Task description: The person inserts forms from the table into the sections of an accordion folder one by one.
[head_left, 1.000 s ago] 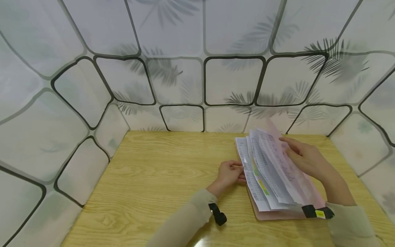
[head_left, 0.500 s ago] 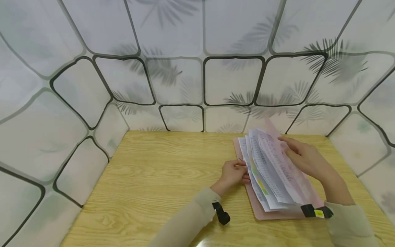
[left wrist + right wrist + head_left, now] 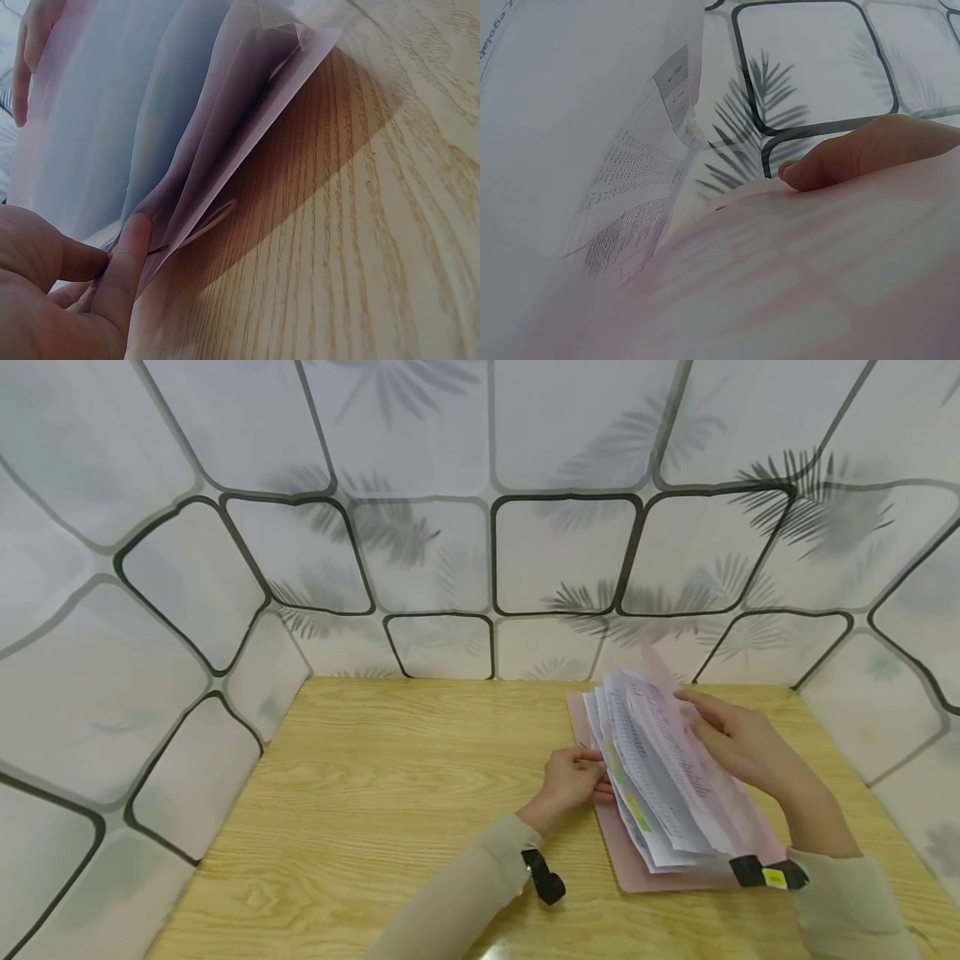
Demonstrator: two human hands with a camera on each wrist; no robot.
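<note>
A pink plastic folder (image 3: 628,864) lies on the right side of the wooden table, its translucent front cover (image 3: 780,262) raised. Printed white sheets (image 3: 663,777) fan out inside, one with yellow and green highlighting. My right hand (image 3: 738,743) holds the lifted cover by its edge, thumb on one side. At the folder's left edge, my left hand (image 3: 570,778) pinches the edge of the lower sheets between thumb and fingers. The left wrist view shows these sheets (image 3: 172,112) bowed up from the back cover (image 3: 270,112), with a thin loop (image 3: 212,223) sticking out beside the fingertips.
The wood-grain table (image 3: 405,760) extends left of the folder. Patterned fabric walls (image 3: 427,560) with leaf prints enclose it at the back and both sides. Each sleeve carries a black strap (image 3: 543,877) at the wrist.
My left hand has moved slightly right, carrying the lower sheets' edge with it. More of the pink back cover shows along the left side. The right hand stays nearly still with the cover.
</note>
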